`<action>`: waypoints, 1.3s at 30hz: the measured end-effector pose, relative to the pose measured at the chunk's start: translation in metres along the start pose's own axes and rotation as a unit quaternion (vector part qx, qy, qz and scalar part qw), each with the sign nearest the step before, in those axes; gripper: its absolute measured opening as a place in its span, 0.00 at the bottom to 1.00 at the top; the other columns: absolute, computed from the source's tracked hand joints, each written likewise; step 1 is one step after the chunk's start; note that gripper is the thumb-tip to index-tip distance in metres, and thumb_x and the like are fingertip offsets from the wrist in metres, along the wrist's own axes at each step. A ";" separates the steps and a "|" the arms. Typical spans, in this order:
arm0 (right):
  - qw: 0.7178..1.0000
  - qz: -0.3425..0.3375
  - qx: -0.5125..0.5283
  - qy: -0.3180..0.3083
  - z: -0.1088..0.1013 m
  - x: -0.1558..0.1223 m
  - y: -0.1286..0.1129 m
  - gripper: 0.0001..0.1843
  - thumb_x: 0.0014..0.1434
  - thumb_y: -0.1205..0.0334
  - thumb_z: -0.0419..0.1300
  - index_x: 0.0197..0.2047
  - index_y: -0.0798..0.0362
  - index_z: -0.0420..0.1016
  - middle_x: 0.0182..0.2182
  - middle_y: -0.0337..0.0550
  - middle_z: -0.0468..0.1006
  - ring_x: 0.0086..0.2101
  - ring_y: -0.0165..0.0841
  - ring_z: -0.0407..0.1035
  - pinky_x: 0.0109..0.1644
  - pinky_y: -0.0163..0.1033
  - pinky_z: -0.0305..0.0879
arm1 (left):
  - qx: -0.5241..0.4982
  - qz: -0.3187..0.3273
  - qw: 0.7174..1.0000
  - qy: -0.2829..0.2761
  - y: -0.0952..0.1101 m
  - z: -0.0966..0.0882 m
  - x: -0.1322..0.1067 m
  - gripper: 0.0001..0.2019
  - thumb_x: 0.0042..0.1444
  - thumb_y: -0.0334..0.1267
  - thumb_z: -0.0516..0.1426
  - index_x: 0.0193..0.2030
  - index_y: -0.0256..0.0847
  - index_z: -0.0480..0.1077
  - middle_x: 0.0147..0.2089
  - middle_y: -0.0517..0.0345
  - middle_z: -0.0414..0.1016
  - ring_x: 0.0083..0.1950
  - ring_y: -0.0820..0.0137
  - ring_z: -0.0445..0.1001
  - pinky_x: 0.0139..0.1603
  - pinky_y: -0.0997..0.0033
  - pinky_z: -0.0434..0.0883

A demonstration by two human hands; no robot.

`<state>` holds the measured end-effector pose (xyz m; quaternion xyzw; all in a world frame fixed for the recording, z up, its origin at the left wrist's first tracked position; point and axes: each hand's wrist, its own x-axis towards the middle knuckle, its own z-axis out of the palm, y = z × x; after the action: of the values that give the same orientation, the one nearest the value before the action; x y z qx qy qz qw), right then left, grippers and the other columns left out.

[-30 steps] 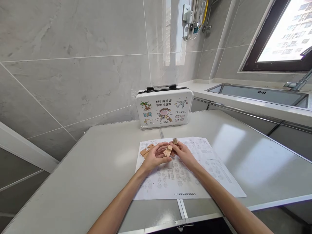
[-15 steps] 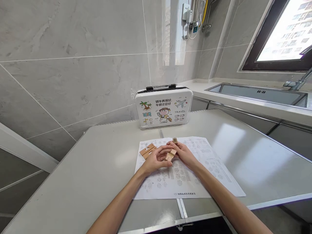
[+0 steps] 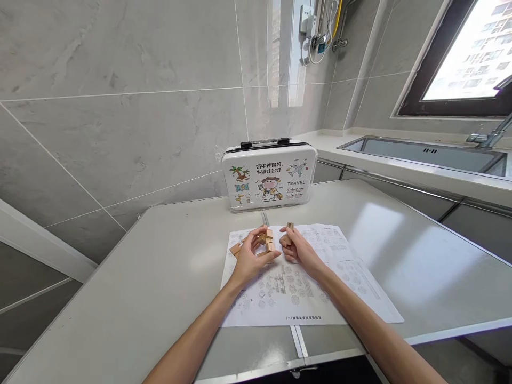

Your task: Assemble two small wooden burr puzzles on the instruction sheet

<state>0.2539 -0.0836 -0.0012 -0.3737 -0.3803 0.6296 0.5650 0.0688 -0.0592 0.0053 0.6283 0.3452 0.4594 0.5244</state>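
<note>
My left hand [image 3: 251, 259] is closed around some joined notched wooden puzzle pieces [image 3: 269, 241], with the thumb below and fingers above. A small gap to the right, my right hand [image 3: 301, 249] pinches a single wooden puzzle piece [image 3: 290, 227] with a dark mark on its end. Partly hidden behind my left hand, more notched wooden pieces [image 3: 235, 249] lie on the paper. Both hands are over a large white instruction sheet [image 3: 328, 298] printed with small diagrams.
A white cartoon suitcase [image 3: 276, 178] in clear plastic stands at the back of the grey folding table [image 3: 168, 256], against the tiled wall. A counter with a sink [image 3: 424, 152] runs along the right. Below the table's front edge is a dark opening [image 3: 328, 373].
My hands have moved apart. The joined pieces have turned and shifted left with my left hand, while my right hand has come away holding the single marked piece.
</note>
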 end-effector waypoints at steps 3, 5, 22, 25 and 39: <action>0.999 -0.007 -0.031 -0.032 0.001 -0.003 -0.003 0.26 0.61 0.34 0.66 0.48 0.46 0.69 0.26 0.29 0.56 0.21 0.24 0.43 0.24 0.34 0.40 | 0.006 -0.003 1.000 0.020 -0.002 0.000 0.000 0.34 0.48 0.40 0.75 0.62 0.47 0.70 0.68 0.46 0.70 0.68 0.57 0.71 0.72 0.52 0.65; 0.998 -0.006 -0.044 -0.037 0.001 -0.004 -0.004 0.27 0.60 0.33 0.65 0.45 0.47 0.68 0.24 0.27 0.52 0.21 0.24 0.39 0.24 0.34 0.37 | 0.007 -0.004 1.000 0.027 -0.002 0.000 0.001 0.35 0.47 0.40 0.75 0.61 0.47 0.69 0.67 0.47 0.71 0.68 0.57 0.71 0.72 0.52 0.65; 0.991 0.036 -0.032 -0.126 0.005 -0.011 -0.012 0.25 0.61 0.37 0.68 0.37 0.49 0.66 0.26 0.29 0.54 0.23 0.25 0.44 0.26 0.35 0.41 | -0.010 0.005 1.000 0.010 -0.002 0.000 0.001 0.36 0.47 0.38 0.75 0.62 0.48 0.69 0.69 0.48 0.69 0.70 0.56 0.69 0.73 0.50 0.64; 0.990 0.031 -0.047 -0.127 0.003 -0.011 -0.009 0.25 0.62 0.37 0.67 0.44 0.48 0.67 0.25 0.29 0.61 0.22 0.24 0.46 0.26 0.34 0.41 | -0.006 0.005 1.000 0.011 -0.001 -0.001 0.001 0.36 0.47 0.38 0.75 0.62 0.48 0.69 0.70 0.48 0.69 0.70 0.56 0.69 0.73 0.51 0.64; 0.977 -0.020 -0.198 -0.081 0.000 -0.004 0.000 0.30 0.62 0.28 0.59 0.33 0.48 0.67 0.19 0.34 0.72 0.17 0.27 0.50 0.24 0.37 0.44 | 0.019 0.018 0.999 -0.022 0.003 0.002 -0.003 0.35 0.46 0.38 0.76 0.61 0.47 0.69 0.68 0.46 0.71 0.67 0.56 0.71 0.71 0.51 0.67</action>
<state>0.2540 -0.0879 -0.0013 -0.4181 -0.5493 0.5586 0.4598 0.0695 -0.0631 0.0076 0.6545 0.3311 0.4476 0.5115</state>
